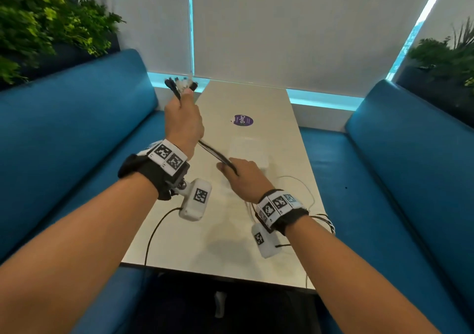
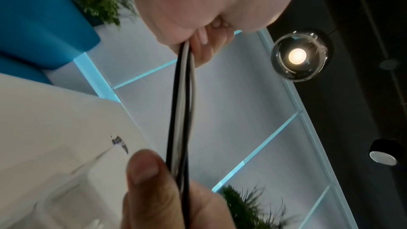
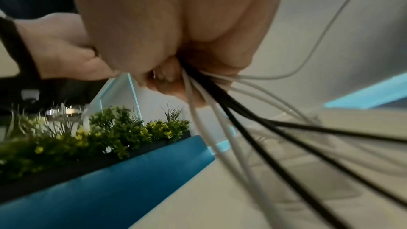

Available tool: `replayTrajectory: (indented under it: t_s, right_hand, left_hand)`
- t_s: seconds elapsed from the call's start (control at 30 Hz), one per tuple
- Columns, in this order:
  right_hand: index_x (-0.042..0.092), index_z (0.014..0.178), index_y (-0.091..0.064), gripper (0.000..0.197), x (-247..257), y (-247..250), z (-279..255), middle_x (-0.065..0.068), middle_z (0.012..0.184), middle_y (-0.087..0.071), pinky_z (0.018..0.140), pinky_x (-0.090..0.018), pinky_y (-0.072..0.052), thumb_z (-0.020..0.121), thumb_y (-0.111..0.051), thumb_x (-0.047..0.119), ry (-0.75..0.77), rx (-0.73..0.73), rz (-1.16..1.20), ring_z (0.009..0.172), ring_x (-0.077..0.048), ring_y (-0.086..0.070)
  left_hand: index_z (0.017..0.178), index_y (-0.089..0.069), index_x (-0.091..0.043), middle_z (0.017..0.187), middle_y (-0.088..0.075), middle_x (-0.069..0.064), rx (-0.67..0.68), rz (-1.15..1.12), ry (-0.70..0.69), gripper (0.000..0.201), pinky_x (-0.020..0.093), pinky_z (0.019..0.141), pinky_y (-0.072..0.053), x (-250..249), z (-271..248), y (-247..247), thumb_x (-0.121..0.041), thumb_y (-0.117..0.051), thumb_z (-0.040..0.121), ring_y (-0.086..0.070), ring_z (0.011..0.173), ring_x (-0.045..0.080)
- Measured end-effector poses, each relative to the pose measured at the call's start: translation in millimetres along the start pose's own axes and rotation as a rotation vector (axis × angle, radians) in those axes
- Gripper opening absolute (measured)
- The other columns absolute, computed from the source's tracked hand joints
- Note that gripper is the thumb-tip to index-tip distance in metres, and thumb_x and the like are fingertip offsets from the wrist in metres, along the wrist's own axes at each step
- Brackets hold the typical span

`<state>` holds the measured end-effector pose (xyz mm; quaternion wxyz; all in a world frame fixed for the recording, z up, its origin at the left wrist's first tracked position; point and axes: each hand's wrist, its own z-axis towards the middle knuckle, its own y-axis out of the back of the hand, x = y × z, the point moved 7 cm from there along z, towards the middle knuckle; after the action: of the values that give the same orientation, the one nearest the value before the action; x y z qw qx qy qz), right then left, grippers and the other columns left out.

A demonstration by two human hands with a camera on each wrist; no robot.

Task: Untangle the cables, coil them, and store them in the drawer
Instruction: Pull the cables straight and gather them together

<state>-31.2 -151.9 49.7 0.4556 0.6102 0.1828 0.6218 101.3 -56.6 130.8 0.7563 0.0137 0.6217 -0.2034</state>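
Observation:
A bundle of black and white cables (image 1: 214,154) is stretched taut between my two hands above the table. My left hand (image 1: 183,120) is raised at the left and grips the bundle in its fist, with the plug ends (image 1: 180,84) sticking out above it. Lower and nearer, my right hand (image 1: 243,177) grips the same bundle. In the left wrist view the cables (image 2: 180,111) run from my left fingers (image 2: 204,41) down to my right thumb (image 2: 145,168). In the right wrist view several loose cables (image 3: 242,128) fan out below my right fingers (image 3: 167,83). Slack cable (image 1: 307,197) loops over the table's right edge.
The white table (image 1: 256,97) carries a purple sticker (image 1: 242,120) and a pale translucent box (image 1: 250,151) just beyond my right hand. Blue benches (image 1: 77,128) (image 1: 410,154) line both sides, with plants (image 1: 38,25) behind. A black wrist-camera lead (image 1: 154,231) hangs at the near left.

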Motion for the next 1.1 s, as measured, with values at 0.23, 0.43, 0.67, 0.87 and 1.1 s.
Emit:
replayTrajectory:
  t_s: [0.23, 0.43, 0.67, 0.87, 1.1]
  right_hand:
    - [0.017, 0.069, -0.052, 0.045, -111.2, 25.8, -37.5, -0.005, 0.069, -0.058, 0.055, -0.034, -0.038, 0.096, -0.050, 0.053, -0.279, -0.052, -0.216, 0.065, -0.026, -0.055]
    - [0.017, 0.065, -0.047, 0.032, -215.8, 64.2, -111.0, -0.005, 0.068, -0.057, 0.059, -0.033, -0.046, 0.092, -0.051, 0.035, -0.597, -0.145, -0.421, 0.066, -0.030, -0.054]
    - [0.012, 0.067, -0.054, 0.035, -290.8, 70.9, -182.2, -0.008, 0.066, -0.060, 0.056, -0.033, -0.049, 0.096, -0.044, 0.029, -0.833, -0.096, -0.374, 0.065, -0.026, -0.056]
    - [0.018, 0.073, -0.059, 0.036, -298.2, 78.1, -198.1, -0.004, 0.068, -0.063, 0.053, -0.029, -0.048, 0.097, -0.048, 0.042, -0.872, -0.031, -0.414, 0.063, -0.021, -0.060]
    - [0.017, 0.070, -0.057, 0.077, -292.0, 69.8, -199.9, 0.000, 0.065, -0.063, 0.055, -0.030, -0.045, 0.071, -0.042, 0.092, -0.805, 0.023, -0.298, 0.056, -0.018, -0.056]
  left_hand:
    - [0.081, -0.049, -0.015, 0.053, -0.037, -0.011, -0.009, 0.030, 0.017, 0.040, 0.029, 0.052, -0.026, 24.1, -5.4, -16.9, -0.054, -0.041, 0.087, -0.031, 0.047, 0.014]
    - [0.085, -0.047, -0.004, 0.055, -0.044, -0.001, -0.105, 0.001, 0.022, 0.046, 0.039, 0.056, -0.032, 24.1, 6.0, -8.5, -0.050, -0.042, 0.087, -0.035, 0.049, 0.024]
    - [0.084, -0.057, -0.021, 0.085, -0.055, 0.033, -0.378, 0.065, 0.062, 0.046, 0.048, 0.063, -0.041, 34.4, 48.9, 55.1, -0.063, -0.040, 0.075, -0.044, 0.066, 0.036]
    - [0.077, -0.052, -0.024, 0.059, -0.038, -0.001, -0.356, 0.059, 0.093, 0.037, 0.043, 0.063, -0.032, 53.9, 40.5, 67.8, -0.058, -0.039, 0.079, -0.033, 0.052, 0.022]
    - [0.081, -0.053, -0.026, 0.061, -0.037, -0.003, -0.371, 0.069, 0.063, 0.035, 0.043, 0.063, -0.029, 48.7, 41.5, 77.1, -0.058, -0.039, 0.081, -0.031, 0.052, 0.018]
